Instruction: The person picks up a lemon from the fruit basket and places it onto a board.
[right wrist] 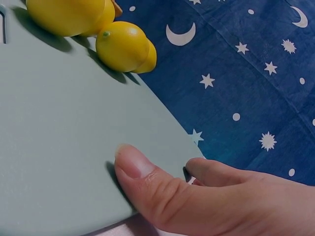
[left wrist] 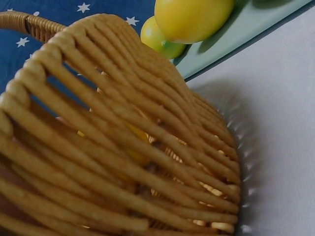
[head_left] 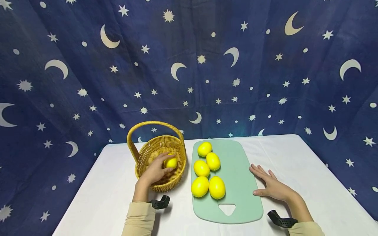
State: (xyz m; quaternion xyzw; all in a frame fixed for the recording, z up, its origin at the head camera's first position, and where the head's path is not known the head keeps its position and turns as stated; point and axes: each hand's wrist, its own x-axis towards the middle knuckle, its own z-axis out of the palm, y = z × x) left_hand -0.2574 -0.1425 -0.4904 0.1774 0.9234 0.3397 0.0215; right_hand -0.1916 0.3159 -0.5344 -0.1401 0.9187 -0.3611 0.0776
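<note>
My left hand [head_left: 157, 170] reaches into a yellow wicker basket [head_left: 147, 151] and its fingers curl round a yellow lemon [head_left: 171, 162] inside it. In the left wrist view the basket's woven wall [left wrist: 123, 147] fills the frame, and a yellow patch [left wrist: 138, 135] shows through the gaps. Several more lemons [head_left: 208, 173] lie on a pale green cutting board [head_left: 239, 177] to the right of the basket. My right hand [head_left: 267, 184] lies flat with straight fingers on the board's right edge. In the right wrist view its thumb [right wrist: 142, 172] presses on the board [right wrist: 59, 123], and lemons [right wrist: 123, 46] lie beyond it.
A white cloth covers the table [head_left: 310, 170]. A dark blue curtain with moons and stars [head_left: 189, 65] hangs close behind and around the table. The basket's arched handle [head_left: 155, 124] stands over its far side. The board has a triangular hole [head_left: 227, 208] near its front end.
</note>
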